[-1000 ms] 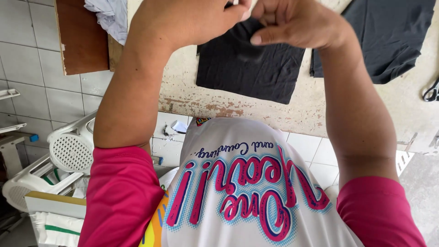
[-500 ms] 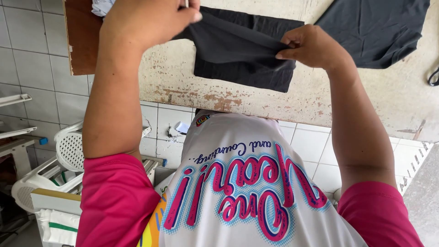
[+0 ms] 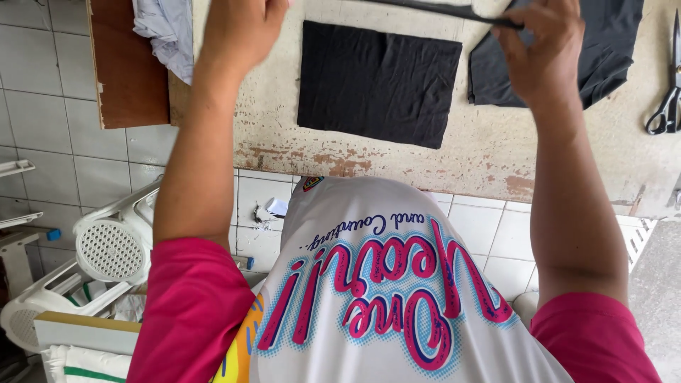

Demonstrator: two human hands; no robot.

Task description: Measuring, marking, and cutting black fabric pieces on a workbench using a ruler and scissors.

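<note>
My left hand [image 3: 240, 30] and my right hand [image 3: 540, 44] are raised above a worn pale table [image 3: 489, 152] and hold a narrow black strip of fabric [image 3: 441, 10] stretched taut between them. The left end of the strip runs out of the top of the frame. Below the strip a rectangular black fabric piece [image 3: 379, 81] lies flat on the table. A larger crumpled black cloth [image 3: 599, 53] lies to its right, partly behind my right hand.
Black-handled scissors [image 3: 668, 99] lie at the table's right edge. A brown wooden board [image 3: 128, 67] with a pale grey cloth [image 3: 164, 28] sits at the left. White plastic chairs [image 3: 106, 248] stand on the tiled floor below left.
The black fabric I held bunched between both hands now lies flat on the table. My hands have moved apart and pull a thin black strip taut above it.
</note>
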